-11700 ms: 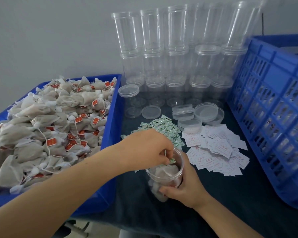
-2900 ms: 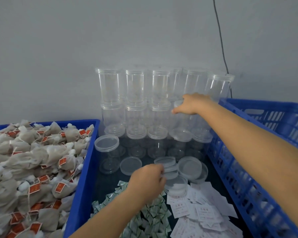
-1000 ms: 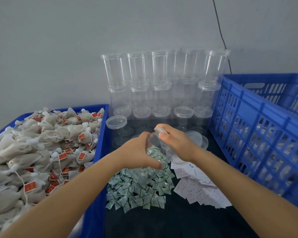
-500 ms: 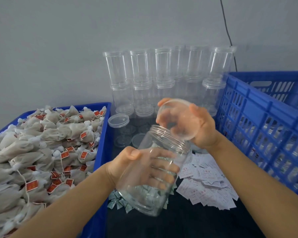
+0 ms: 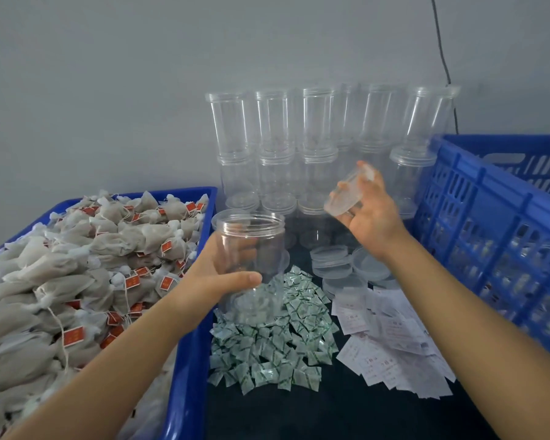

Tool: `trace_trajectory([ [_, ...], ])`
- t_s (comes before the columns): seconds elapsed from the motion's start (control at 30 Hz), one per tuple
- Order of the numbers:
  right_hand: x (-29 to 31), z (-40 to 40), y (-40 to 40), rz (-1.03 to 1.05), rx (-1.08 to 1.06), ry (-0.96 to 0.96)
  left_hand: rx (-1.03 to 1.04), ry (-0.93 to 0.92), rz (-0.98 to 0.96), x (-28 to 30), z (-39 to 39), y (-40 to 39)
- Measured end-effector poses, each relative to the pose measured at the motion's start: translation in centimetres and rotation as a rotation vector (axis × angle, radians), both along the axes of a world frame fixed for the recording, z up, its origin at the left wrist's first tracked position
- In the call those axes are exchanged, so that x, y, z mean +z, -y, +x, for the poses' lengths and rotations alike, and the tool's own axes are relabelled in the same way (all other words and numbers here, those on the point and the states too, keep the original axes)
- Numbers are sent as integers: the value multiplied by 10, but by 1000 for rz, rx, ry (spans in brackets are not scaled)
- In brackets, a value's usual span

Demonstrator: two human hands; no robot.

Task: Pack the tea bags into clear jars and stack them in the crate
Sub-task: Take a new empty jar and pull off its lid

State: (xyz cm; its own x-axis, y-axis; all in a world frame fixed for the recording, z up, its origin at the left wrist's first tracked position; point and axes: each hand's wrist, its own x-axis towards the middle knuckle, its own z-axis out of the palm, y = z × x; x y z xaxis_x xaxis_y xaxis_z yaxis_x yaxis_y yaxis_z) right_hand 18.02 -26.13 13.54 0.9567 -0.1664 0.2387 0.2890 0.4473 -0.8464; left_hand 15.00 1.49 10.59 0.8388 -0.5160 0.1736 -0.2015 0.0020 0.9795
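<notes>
Far left: shallow blue plastic tray (image 5: 189,360) heaped with beige cloth tea bags carrying red paper tags (image 5: 77,274). Just right of its wall, left hand (image 5: 213,277) grips an empty clear plastic jar (image 5: 250,265), thumb across the front, fingers seen through the wall behind; jar upright, mouth open, held above a pile of small green-and-white sachets (image 5: 273,331) on the dark tabletop (image 5: 346,414). Behind, against the grey wall: stacked rows of empty clear plastic jars (image 5: 299,147). Right hand (image 5: 367,214) raised, palm toward camera, fingers curled round a clear round plastic lid (image 5: 346,198), tilted, apart from the jar mouth. Below it: loose clear lids (image 5: 350,265) lying flat, then a spread of white printed paper slips (image 5: 394,344). Far right: tall blue slatted plastic crate (image 5: 489,223); contents not discernible.
</notes>
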Motion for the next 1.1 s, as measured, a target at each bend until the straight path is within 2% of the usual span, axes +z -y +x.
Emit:
trace_trajectory([
  [0.1, -21, 17, -12, -192, -60, -131, 250, 16, -29, -6, 8, -4],
  [0.2, -52, 29, -28, -738, -222, -270, 356, 3, -49, -13, 15, -3],
  [0.23, -63, 33, -33, -830, -238, -286, 381, 3, -46, -16, 16, -1],
  [0.37, -98, 57, -54, -990, -268, -335, 406, 28, 2, -20, 18, 7],
  [0.57, -125, 85, -72, -1099, -273, -400, 445, 75, 51, -32, 27, 8],
  [0.73, -135, 95, -83, -1231, -235, -446, 469, 73, 83, -34, 31, 8],
  [0.97, -139, 104, -86, -1544, -187, -529, 474, 85, 96, -36, 33, 10],
  [1.1, -130, 105, -88, -1571, -103, -548, 483, 89, 106, -35, 31, 11],
])
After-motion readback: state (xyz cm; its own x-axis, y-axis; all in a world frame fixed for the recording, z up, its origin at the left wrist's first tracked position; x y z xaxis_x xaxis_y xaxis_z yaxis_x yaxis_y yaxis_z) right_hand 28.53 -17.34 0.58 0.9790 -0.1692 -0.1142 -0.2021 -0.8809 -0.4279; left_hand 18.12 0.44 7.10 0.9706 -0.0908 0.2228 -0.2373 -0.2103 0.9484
